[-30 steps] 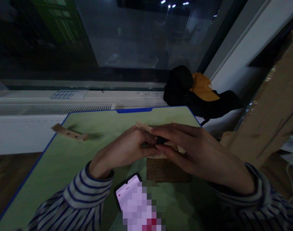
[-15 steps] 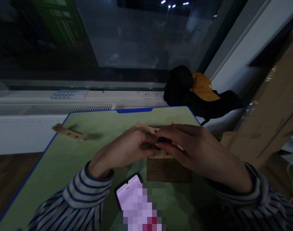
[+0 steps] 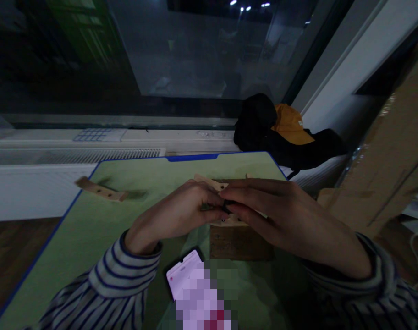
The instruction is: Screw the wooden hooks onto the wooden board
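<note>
Both hands meet over the middle of a green mat. My left hand is closed, its fingertips pinching a small dark part against a light wooden piece with holes. My right hand reaches in from the right, thumb and fingers pinched on the same small dark part. Most of the wooden piece is hidden under the hands. A dark wooden block lies just below them on the mat.
A second wooden strip with holes lies at the mat's left. A lit phone rests near me. A black bag with an orange cap sits on the sill at back right. Cardboard boxes stand to the right.
The hands stay together over the wooden piece; the right-hand fingers have shifted slightly left and the piece's holed end shows a little more.
</note>
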Demonstrator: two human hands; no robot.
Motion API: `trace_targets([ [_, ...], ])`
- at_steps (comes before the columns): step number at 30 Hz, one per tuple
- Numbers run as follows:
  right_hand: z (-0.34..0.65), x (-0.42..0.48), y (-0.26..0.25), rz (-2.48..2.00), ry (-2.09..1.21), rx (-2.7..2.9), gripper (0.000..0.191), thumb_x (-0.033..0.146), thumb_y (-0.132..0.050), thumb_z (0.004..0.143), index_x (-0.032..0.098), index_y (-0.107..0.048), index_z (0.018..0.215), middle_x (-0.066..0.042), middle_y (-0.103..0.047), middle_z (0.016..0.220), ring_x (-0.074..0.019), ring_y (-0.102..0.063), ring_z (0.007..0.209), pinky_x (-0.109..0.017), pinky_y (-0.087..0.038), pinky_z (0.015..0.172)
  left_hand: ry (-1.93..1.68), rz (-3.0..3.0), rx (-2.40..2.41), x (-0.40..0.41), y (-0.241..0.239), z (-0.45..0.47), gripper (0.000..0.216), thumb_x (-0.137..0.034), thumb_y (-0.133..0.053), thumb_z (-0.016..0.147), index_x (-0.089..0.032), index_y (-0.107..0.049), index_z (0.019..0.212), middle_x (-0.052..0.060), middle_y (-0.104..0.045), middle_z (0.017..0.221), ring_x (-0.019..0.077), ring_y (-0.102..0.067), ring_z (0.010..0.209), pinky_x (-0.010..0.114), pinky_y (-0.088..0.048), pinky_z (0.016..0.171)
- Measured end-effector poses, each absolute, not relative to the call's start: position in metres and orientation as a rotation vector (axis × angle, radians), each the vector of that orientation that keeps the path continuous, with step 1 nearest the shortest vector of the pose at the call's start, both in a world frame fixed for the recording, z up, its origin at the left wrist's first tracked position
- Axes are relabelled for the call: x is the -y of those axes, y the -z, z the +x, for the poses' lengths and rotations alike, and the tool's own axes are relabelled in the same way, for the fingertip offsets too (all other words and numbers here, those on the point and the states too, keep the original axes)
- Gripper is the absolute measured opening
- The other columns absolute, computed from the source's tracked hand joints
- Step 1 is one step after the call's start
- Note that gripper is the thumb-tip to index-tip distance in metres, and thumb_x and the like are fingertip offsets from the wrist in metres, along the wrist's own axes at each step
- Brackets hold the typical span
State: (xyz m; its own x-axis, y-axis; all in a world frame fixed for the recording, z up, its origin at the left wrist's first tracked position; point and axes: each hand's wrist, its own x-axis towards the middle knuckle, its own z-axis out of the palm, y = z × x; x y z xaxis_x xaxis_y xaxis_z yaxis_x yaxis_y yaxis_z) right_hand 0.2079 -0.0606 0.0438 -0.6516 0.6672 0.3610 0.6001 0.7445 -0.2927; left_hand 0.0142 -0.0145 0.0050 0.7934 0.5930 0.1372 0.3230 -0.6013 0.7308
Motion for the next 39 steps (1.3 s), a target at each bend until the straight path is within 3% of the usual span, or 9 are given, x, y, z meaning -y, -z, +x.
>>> trace_targets([
  [7, 0.2079, 0.0604, -0.0433, -1.042, -0.108, 2.509, 0.024, 0.023, -0.048, 0.09, 0.019, -0.057, 0.112, -0.005, -0.066, 0.106, -0.0148, -0.063, 0.091, -0.027, -0.05, 0.077, -0.455, 2.26, -0.655, 0.0154, -0.005, 0.014, 0.014, -0.018, -0.055, 0.084, -0.017, -0.068, 0.089, 0.001, -0.067, 0.091, 0.0136, -0.059, 0.085, 0.025, -0.044, 0.077],
  [15, 0.2067, 0.062, -0.0455, -0.984, -0.172, 2.492, 0.032, 0.023, -0.047, 0.09, 0.017, -0.052, 0.122, -0.006, -0.063, 0.116, -0.014, -0.059, 0.103, -0.026, -0.048, 0.088, -0.519, 2.237, -0.724, 0.0147, -0.0044, 0.015, 0.019, -0.033, -0.06, 0.082, -0.016, -0.068, 0.087, 0.002, -0.068, 0.089, 0.0149, -0.061, 0.083, 0.026, -0.046, 0.074],
  [19, 0.2072, 0.0619, -0.0454, -0.904, -0.211, 2.509, 0.035, 0.014, -0.048, 0.088, 0.018, -0.052, 0.123, -0.005, -0.058, 0.126, -0.012, -0.054, 0.113, -0.024, -0.044, 0.096, -0.549, 2.238, -0.682, 0.0145, -0.0038, 0.0156, 0.014, -0.026, -0.061, 0.081, -0.017, -0.069, 0.089, 0.003, -0.068, 0.095, 0.0156, -0.06, 0.091, 0.028, -0.046, 0.082],
  [33, 0.2072, 0.0618, -0.0452, -1.046, -0.13, 2.488, 0.023, 0.023, -0.048, 0.09, 0.017, -0.058, 0.11, -0.006, -0.067, 0.104, -0.0149, -0.063, 0.09, -0.027, -0.05, 0.078, -0.419, 2.257, -0.729, 0.0169, -0.0043, 0.0156, 0.014, -0.023, -0.056, 0.083, -0.016, -0.068, 0.086, 0.002, -0.067, 0.085, 0.0142, -0.06, 0.078, 0.026, -0.046, 0.071],
  [39, 0.2066, 0.061, -0.0455, -0.996, -0.16, 2.502, 0.031, 0.022, -0.048, 0.09, 0.019, -0.053, 0.12, -0.005, -0.065, 0.112, -0.0142, -0.061, 0.097, -0.026, -0.048, 0.084, -0.483, 2.261, -0.748, 0.0155, -0.0038, 0.0164, 0.018, -0.031, -0.059, 0.082, -0.016, -0.068, 0.078, 0.001, -0.066, 0.079, 0.0138, -0.059, 0.075, 0.025, -0.045, 0.071],
])
